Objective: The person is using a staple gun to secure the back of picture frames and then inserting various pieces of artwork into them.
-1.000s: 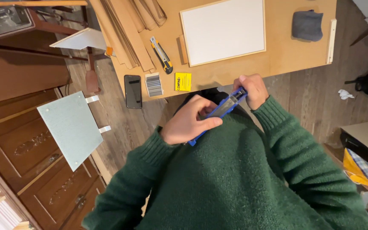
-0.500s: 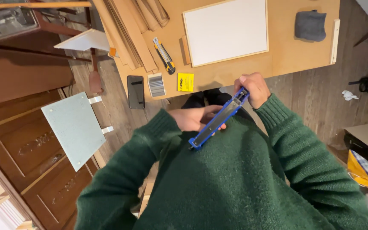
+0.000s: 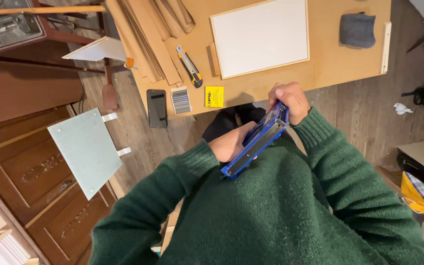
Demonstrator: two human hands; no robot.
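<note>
A long blue and black tool point(image 3: 256, 141), shaped like a staple gun, is held against my green sweater, close to my chest. My right hand point(image 3: 290, 100) grips its upper end near the edge of the wooden board. My left hand point(image 3: 231, 143) is under the tool's lower half, fingers curled on its body. The tool lies tilted, from lower left to upper right.
The wooden board point(image 3: 330, 64) bears a white framed canvas point(image 3: 260, 37), a grey cloth point(image 3: 357, 29), a yellow and black utility knife point(image 3: 190, 65), a yellow box point(image 3: 214, 96), a strip of staples point(image 3: 180, 100), a black phone point(image 3: 157, 108) and cardboard strips point(image 3: 145, 39). A pale green panel point(image 3: 87, 149) stands at left.
My left hand has slid from over the top of the tool to beneath its lower half. The tool stays against my chest, and the view has shifted slightly.
</note>
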